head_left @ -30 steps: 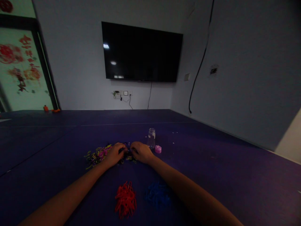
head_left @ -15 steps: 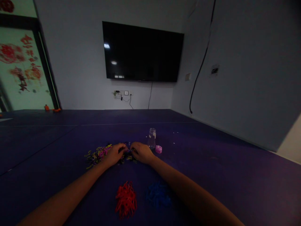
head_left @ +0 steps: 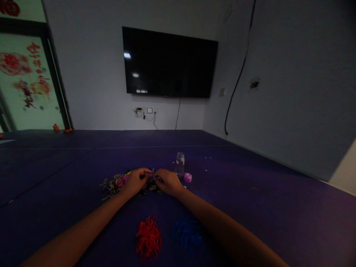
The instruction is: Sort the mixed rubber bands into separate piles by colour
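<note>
My left hand (head_left: 135, 181) is closed in a pinch over the right side of a pile of mixed small rubber bands (head_left: 119, 182), pink, yellow and dark. Facing it, my right hand (head_left: 168, 181) also pinches, its fingertips almost meeting the left ones. Something small and bluish shows between the fingertips, too dim to make out. Just beyond my right hand a clear bottle (head_left: 180, 166) stands upright without a lid. A pink cap (head_left: 187, 177) lies beside its base.
Closer to me are a heap of red rubber bands (head_left: 148, 238) and a dim blue heap (head_left: 187, 233), near my right forearm. Small white scraps (head_left: 206, 170) dot the purple surface (head_left: 258, 207) on the right. A television (head_left: 169, 63) hangs on the far wall.
Both hands keep almost the same place, with small shifts of the fingers. A small white bit now shows beside my right wrist. The heaps, bottle and cap stay put.
</note>
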